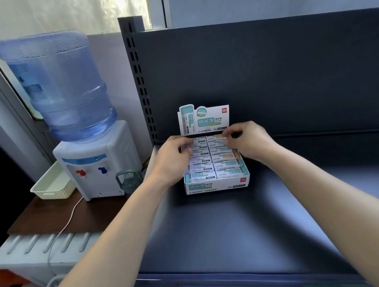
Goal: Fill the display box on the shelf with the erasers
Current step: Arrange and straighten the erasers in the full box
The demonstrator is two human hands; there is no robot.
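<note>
Erasers (225,164), two columns, one display box (215,185), left hand (174,162), right hand (251,142), fingers (230,130) gripping rear row

The display box (217,186) sits on the shelf (242,223) — erasers (220,166) in two rows inside. A water dispenser (95,165) stands to its left.

Your left hand (173,159) covers the back of the left row of erasers (201,167). The fingertips (225,136) of your right hand (248,142) are blurred; perhaps they pinch one.
</note>
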